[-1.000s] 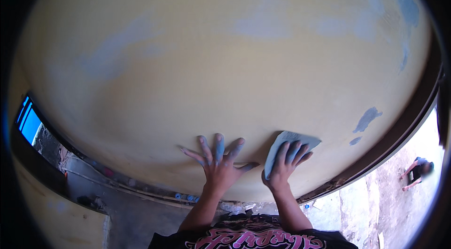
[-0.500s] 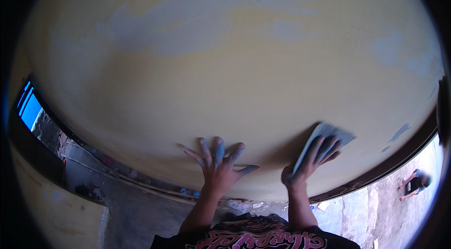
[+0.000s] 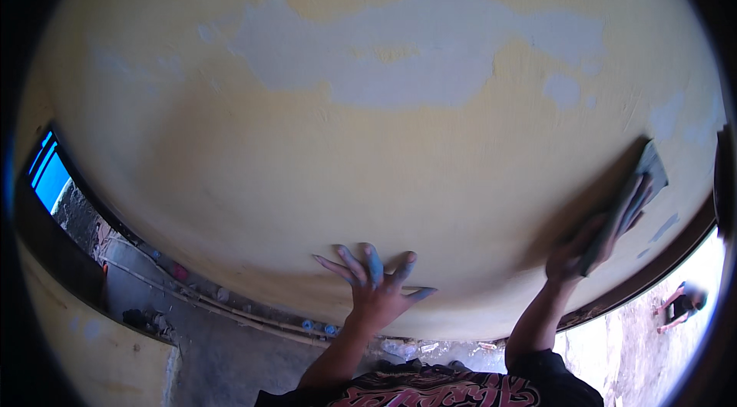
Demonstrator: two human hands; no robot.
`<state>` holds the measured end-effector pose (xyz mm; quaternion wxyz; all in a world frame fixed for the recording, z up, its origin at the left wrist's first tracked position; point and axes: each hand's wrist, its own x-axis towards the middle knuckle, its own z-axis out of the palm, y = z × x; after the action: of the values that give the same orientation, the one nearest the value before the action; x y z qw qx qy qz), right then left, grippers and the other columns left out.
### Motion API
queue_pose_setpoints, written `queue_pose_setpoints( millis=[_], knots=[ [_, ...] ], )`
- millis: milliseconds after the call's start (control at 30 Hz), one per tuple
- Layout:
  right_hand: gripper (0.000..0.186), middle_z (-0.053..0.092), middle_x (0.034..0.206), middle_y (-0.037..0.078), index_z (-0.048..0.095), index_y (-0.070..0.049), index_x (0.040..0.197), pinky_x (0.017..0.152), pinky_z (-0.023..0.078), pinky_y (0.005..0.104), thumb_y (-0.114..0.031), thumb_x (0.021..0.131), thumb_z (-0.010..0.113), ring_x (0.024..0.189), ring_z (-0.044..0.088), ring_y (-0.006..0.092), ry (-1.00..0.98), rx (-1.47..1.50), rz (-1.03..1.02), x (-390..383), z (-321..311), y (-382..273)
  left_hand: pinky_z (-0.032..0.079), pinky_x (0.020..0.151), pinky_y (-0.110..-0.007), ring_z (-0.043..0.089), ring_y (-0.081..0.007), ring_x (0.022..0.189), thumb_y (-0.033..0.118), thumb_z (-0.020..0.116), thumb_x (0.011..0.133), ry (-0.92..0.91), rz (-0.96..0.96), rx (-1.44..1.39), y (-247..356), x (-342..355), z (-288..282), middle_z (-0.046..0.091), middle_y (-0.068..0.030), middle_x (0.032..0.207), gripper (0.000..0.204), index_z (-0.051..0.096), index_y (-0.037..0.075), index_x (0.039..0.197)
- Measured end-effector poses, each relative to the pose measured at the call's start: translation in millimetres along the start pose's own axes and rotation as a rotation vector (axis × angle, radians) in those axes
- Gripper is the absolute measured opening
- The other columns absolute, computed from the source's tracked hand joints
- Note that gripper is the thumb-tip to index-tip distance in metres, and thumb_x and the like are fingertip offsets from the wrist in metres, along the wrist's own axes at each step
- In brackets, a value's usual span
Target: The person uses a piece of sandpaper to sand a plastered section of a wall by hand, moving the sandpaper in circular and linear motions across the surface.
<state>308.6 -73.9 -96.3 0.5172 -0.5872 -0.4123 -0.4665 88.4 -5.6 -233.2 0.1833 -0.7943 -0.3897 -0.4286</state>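
A broad yellow wall panel (image 3: 253, 177) with pale grey filler patches (image 3: 430, 38) fills most of the view. My left hand (image 3: 376, 292) lies against its lower middle, fingers spread and smeared with grey-blue; it holds nothing. At the lower right, my right hand (image 3: 595, 242) grips a thin, flat grey rectangular plate (image 3: 651, 165), its fingers stretched along one face. The plate is tilted and seen almost edge-on, beside the panel. Whether its far edge touches the surface I cannot tell. Smaller grey smears (image 3: 664, 227) show just right of the plate.
A dark frame edge (image 3: 637, 290) borders the panel at the lower right. Pipes (image 3: 207, 299) and small debris run along the grey floor (image 3: 238, 365) below. Another person (image 3: 682, 306) is at the far right. A yellow wall section (image 3: 92, 353) stands at the lower left.
My right hand has moved up and to the right with the plate, now turned more edge-on. My left hand shows slightly lower and further right, still spread. The view has shifted a little.
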Motion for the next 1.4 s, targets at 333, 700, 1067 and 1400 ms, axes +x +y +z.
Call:
queue_pose_setpoints(
  millis=[333, 700, 1067, 1400],
  knots=[
    [0.048, 0.025, 0.131, 0.022, 0.031, 0.004, 0.124, 0.097, 0.013, 0.0553, -0.027, 0.089, 0.021, 0.122, 0.018, 0.0407, -0.158, 0.159, -0.014, -29, -7, -7, -0.005, 0.075, -0.075, -0.014, -0.0588, 0.113, 0.067, 0.060, 0.053, -0.030, -0.058, -0.068, 19, 20, -17, -0.014, -0.0255, 0.133, 0.097, 0.013, 0.035, 0.131],
    [0.049, 0.025, 0.132, 0.020, 0.026, 0.005, 0.126, 0.096, 0.012, 0.0561, -0.020, 0.084, 0.029, 0.122, 0.016, 0.0437, -0.092, 0.071, 0.124, -39, -15, 47, -0.004, 0.070, -0.077, -0.015, -0.0602, 0.111, 0.066, 0.061, 0.053, -0.047, -0.070, -0.165, 68, 34, -10, -0.015, -0.0314, 0.130, 0.101, 0.011, 0.029, 0.132],
    [0.054, 0.020, 0.132, 0.025, 0.029, 0.003, 0.125, 0.095, 0.005, 0.0573, -0.022, 0.079, 0.037, 0.121, 0.011, 0.0480, -0.255, 0.116, -0.060, -42, -26, 63, -0.004, 0.070, -0.078, -0.016, -0.0597, 0.111, 0.065, 0.059, 0.054, -0.125, 0.031, 0.005, 106, 42, 0, -0.014, -0.0294, 0.131, 0.093, 0.016, 0.036, 0.130],
    [0.053, 0.019, 0.133, 0.023, 0.030, 0.002, 0.126, 0.096, 0.004, 0.0568, -0.023, 0.079, 0.034, 0.123, 0.007, 0.0451, -0.357, 0.056, -0.122, -72, -36, 78, -0.005, 0.074, -0.075, -0.018, -0.0603, 0.110, 0.068, 0.057, 0.055, -0.167, 0.122, 0.114, 124, 68, -20, -0.020, -0.0303, 0.129, 0.096, 0.011, 0.031, 0.132]
  ],
)
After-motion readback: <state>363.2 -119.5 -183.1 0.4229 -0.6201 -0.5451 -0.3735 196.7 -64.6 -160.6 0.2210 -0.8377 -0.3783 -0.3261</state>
